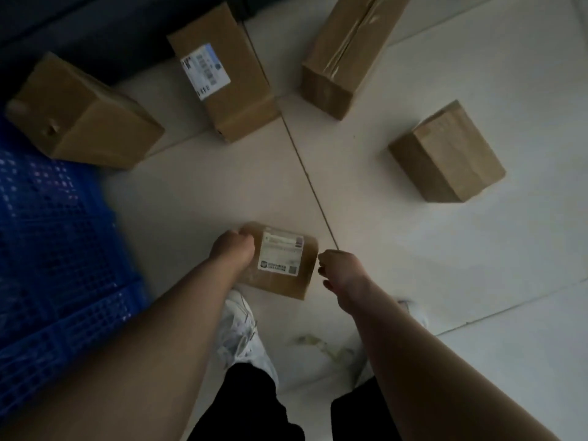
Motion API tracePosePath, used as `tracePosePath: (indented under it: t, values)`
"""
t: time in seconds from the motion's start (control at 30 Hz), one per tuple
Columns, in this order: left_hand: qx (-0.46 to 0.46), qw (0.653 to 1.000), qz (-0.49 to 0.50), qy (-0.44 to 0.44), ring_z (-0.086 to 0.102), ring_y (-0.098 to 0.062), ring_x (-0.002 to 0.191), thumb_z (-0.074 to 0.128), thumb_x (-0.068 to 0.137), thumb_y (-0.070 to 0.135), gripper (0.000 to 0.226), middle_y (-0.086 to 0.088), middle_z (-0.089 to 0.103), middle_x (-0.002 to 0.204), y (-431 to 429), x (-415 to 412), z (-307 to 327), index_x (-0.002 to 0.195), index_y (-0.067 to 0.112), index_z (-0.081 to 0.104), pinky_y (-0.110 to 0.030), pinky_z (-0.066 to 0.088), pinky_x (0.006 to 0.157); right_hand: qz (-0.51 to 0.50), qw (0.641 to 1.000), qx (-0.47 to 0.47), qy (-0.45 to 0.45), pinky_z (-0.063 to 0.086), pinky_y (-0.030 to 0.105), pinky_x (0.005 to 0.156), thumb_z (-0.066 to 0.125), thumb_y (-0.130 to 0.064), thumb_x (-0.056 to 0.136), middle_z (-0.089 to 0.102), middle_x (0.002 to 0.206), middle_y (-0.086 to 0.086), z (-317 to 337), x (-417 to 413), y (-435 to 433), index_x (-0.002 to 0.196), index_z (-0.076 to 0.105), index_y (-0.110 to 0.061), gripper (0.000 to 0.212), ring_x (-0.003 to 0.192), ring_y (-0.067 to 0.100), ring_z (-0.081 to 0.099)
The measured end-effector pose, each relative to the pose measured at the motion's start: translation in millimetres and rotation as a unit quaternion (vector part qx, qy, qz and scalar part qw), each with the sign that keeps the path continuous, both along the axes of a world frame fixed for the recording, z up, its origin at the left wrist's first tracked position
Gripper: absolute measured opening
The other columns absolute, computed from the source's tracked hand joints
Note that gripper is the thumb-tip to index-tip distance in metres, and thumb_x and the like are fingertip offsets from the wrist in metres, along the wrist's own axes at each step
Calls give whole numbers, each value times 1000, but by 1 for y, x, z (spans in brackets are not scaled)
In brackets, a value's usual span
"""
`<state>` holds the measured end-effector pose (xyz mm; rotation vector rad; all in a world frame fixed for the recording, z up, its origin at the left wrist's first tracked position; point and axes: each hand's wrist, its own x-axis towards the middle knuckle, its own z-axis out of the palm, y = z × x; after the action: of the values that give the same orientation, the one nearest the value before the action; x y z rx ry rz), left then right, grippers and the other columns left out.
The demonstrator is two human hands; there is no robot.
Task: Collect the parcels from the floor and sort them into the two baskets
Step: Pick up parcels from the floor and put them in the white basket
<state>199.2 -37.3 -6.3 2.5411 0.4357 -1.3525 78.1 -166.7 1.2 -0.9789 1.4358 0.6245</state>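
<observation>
Parcel (283,281): small, flat, label up, on the floor at 6 o'clock from the room's centre, just ahead of the person's shoe (241,332). Left hand (234,249): fingers curled over the parcel's 10 o'clock corner, gripping it. Right hand (337,270): fingers curled at the parcel's 3 o'clock edge; cannot tell whether they have hold of it. Basket (47,249): blue, at 9 o'clock, well apart from the parcel. Four more on the floor: plain box (82,119) at 10 o'clock against the basket, labelled box (232,90) at 12, taped box (346,52) at 1, small box (445,154) at 2.
</observation>
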Motion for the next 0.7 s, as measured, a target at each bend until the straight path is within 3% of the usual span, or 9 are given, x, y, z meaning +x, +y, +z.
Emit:
tracePosePath:
  t: [0.07,0.13,0.23,0.37,0.43,0.47,0.53,0.6,0.7]
  values:
    - [-20,1000,8,-12,62,-33,103,43,94,13,30,-23,64,118,-4,-6,-6,107,-4,64,-30,49,84,-14,1000,0,-4,42,32,75,45,-7,95,61,90,9,-5,-3,2,76,56,-14,24,98,33,63]
    - [-59,998,17,-35,62,-28,88,45,92,10,24,-19,65,115,-16,-10,-1,103,3,65,-23,48,68,-41,999,-16,-24,44,23,66,45,-4,96,63,84,2,0,-5,-5,77,58,-17,27,87,20,65]
    - [-112,990,39,-72,59,-25,110,48,93,13,37,-7,62,128,-43,-8,10,127,16,61,-23,43,85,-77,995,-39,-51,44,21,61,46,-2,96,66,81,-3,11,-5,-35,79,63,-22,30,76,9,62]
    - [-175,982,28,-61,57,-23,113,46,95,15,38,-1,61,125,-88,-2,17,131,20,58,-23,42,88,-97,991,-71,-66,44,20,61,44,-2,96,70,85,-3,18,-1,-80,89,68,-21,32,76,6,64]
    - [-182,983,-17,-27,54,-23,119,45,95,17,44,4,56,127,-110,-2,15,139,20,49,-26,42,95,-97,990,-74,-69,50,26,72,44,-2,96,71,92,4,22,0,-98,89,67,-22,31,89,15,67]
    - [-171,984,-41,-11,52,-24,122,44,95,19,48,1,53,134,-120,-2,12,143,20,43,-25,40,95,-97,990,-75,-65,53,35,84,46,-3,95,70,103,11,21,-2,-105,96,67,-19,27,103,25,66]
    - [-127,989,-72,6,49,-29,126,43,95,24,53,-4,47,141,-137,-3,7,147,18,34,-25,40,96,-118,988,-82,-54,44,48,104,47,-4,96,63,123,20,19,-10,-118,120,61,-7,28,124,38,53]
    - [-104,989,-100,-18,42,-33,132,44,95,30,57,-13,39,149,-156,-2,7,149,15,31,-35,38,107,-167,978,-116,-44,41,48,105,44,-5,98,60,106,12,16,-24,-134,131,53,-3,35,129,41,48]
    - [-183,971,-146,-52,28,-27,142,40,99,29,59,-8,22,159,-197,0,18,153,20,21,-37,26,116,-237,955,-175,-33,42,44,91,39,-10,99,44,80,-3,22,-38,-164,113,45,-17,17,114,38,53]
